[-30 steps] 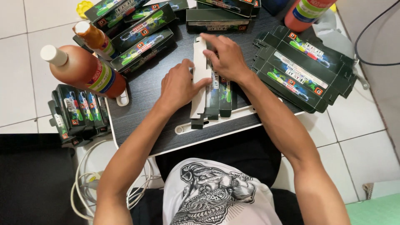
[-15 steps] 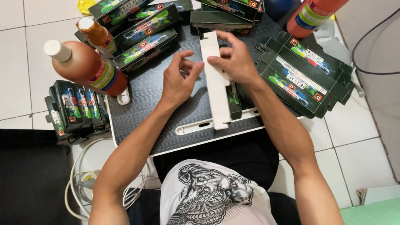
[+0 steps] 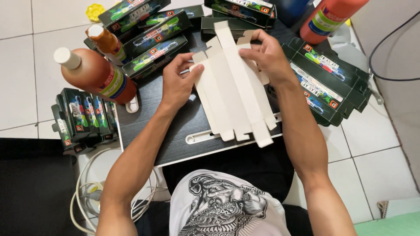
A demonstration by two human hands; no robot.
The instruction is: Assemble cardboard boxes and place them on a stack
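Over a small black desk (image 3: 175, 144) on white floor tiles, a flattened white carton (image 3: 234, 87) lies at the far middle. Light, stiff, creasing easily, it is best taken by its edges: left hand (image 3: 178, 83) and right hand (image 3: 267, 54) pinch opposite sides, fingers clamped, forearms angled inward.

White tee (image 3: 227, 205) with grey-black ornate graphic print at 6 o'clock; both forearms bare, no sleeves, no watch or rings on left hand (image 3: 177, 85), right hand (image 3: 267, 54).
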